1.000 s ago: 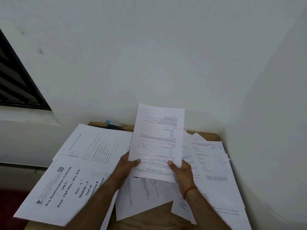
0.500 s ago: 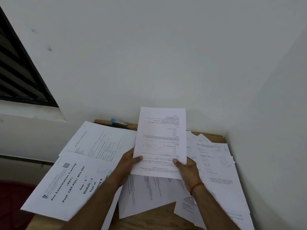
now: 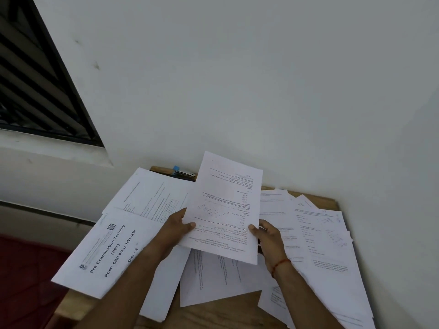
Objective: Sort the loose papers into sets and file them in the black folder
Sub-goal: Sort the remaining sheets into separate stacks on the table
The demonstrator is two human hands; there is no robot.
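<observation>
Both hands — left [image 3: 177,227], right [image 3: 269,236] — pinching one printed sheet [image 3: 228,205], loose papers [image 3: 316,233] beneath

The print on the held sheet [image 3: 228,205] is too small to read. That sheet hides the right end of the stapler [image 3: 184,172]. The left forearm [image 3: 133,276] covers part of the title page [image 3: 104,248], and the right-hand papers [image 3: 327,245] run off the bottom edge

Wooden table [image 3: 213,312] beneath overlapping loose papers [image 3: 316,233], small blue-and-silver object [image 3: 183,172] at its far edge.
</observation>
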